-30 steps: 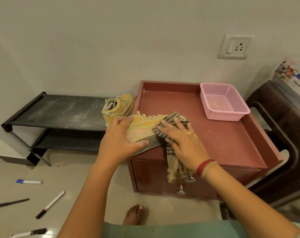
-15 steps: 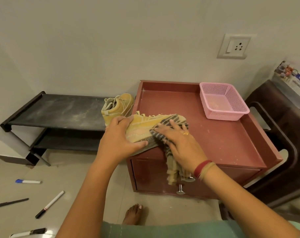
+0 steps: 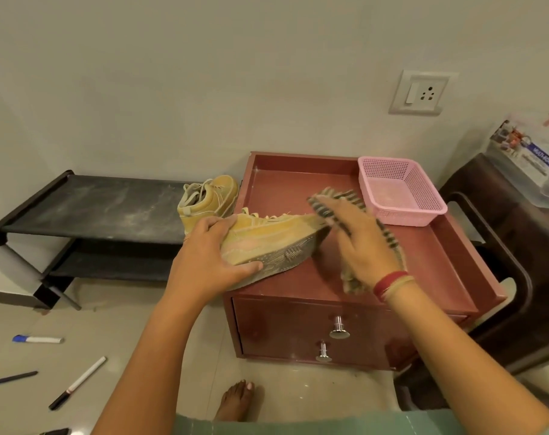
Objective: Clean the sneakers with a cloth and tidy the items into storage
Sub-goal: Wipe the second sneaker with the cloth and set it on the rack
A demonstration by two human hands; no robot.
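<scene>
We note a matt, suede-like upper on the sneaker (image 3: 267, 237) and a rough, patterned rubber sole (image 3: 282, 260). The cloth (image 3: 350, 196) is a woven, striped textile. The desk (image 3: 423, 255) has a smooth, dusty laminate finish; its front knobs (image 3: 339, 328) are polished metal. On the desk, the basket (image 3: 402, 215) is perforated plastic. Left of the desk, the shoe rack (image 3: 103, 208) is matt and dusty.

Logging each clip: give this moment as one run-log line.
step: wiping | left hand: grips yellow suede sneaker, tilted on red cabinet | right hand: presses striped cloth at its toe | second yellow sneaker: on black rack
</scene>
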